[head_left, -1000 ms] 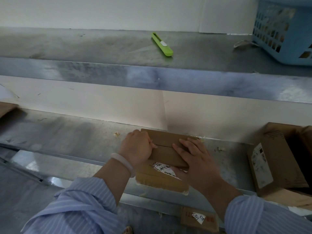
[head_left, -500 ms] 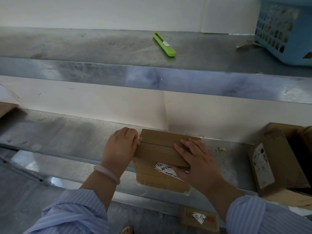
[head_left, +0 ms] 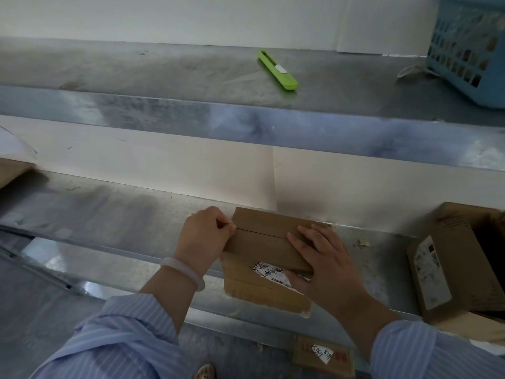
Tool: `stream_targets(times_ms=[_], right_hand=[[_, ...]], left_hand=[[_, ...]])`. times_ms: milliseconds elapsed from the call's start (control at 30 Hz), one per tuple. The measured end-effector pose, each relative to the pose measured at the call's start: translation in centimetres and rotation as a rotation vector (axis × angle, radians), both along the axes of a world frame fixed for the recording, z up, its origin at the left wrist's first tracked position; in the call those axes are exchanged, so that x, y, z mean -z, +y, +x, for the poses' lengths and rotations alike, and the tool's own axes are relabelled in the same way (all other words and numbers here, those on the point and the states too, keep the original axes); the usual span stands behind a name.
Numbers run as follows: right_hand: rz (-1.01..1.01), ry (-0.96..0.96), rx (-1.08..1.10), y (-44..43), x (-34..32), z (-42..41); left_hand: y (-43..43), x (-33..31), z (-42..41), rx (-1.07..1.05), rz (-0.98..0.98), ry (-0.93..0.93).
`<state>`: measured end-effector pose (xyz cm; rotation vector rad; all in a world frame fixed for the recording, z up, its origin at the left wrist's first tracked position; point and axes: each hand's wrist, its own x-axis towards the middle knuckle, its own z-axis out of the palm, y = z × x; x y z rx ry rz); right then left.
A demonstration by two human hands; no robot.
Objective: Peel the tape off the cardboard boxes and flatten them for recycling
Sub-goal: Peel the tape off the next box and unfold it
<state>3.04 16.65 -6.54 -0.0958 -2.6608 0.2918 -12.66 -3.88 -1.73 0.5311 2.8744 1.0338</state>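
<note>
steel shelf [head_left: 109, 214] against pale wall [head_left: 191, 165]

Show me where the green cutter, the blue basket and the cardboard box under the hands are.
green cutter [head_left: 277, 70], head view, middle of its body.
blue basket [head_left: 461, 50], head view, its lattice side wall.
cardboard box [head_left: 261, 250], head view, its near top flap.

Lower steel shelf [head_left: 109, 214]: bare stretch left of the small cardboard box [head_left: 262, 242], open from front and left. Left hand [head_left: 205, 233] is against the box's left edge, right hand [head_left: 325, 258] covers its right top. Larger cardboard boxes [head_left: 451, 269] block the right end, cardboard piece [head_left: 13, 170] at far left. Upper shelf [head_left: 164, 69] caps headroom at the back. On it a green utility knife [head_left: 277, 70] and a blue basket [head_left: 470, 50], well apart.
</note>
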Motion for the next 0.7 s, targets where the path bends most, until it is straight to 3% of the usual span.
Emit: stream_targets(times_ms=[67, 167, 233, 367, 433, 567, 700], right_hand=[[0.0, 0.008, 0.003, 0.0, 0.1, -0.1], [0.0, 0.032, 0.0, 0.0, 0.1, -0.1], [-0.002, 0.027, 0.0, 0.0, 0.0, -0.1], [-0.007, 0.017, 0.001, 0.0, 0.1, -0.1], [-0.006, 0.02, -0.007, 0.1, 0.2, 0.0], [-0.002, -0.005, -0.008, 0.4, 0.3, 0.0], [-0.003, -0.012, -0.008, 0.3, 0.2, -0.1]], left_hand=[[-0.3, 0.3, -0.5, -0.053, 0.038, -0.037], [-0.8, 1.0, -0.9, -0.208, 0.295, -0.223], [-1.1, 1.7, -0.9, -0.259, 0.366, -0.28], [-1.3, 2.9, -0.6, -0.076, 0.152, 0.009], [-1.3, 3.1, -0.6, 0.017, 0.131, -0.002], [-2.6, 2.9, -1.1, -0.009, 0.588, -0.653], [-3.0, 2.6, -1.5, -0.005, 0.79, -0.938]])
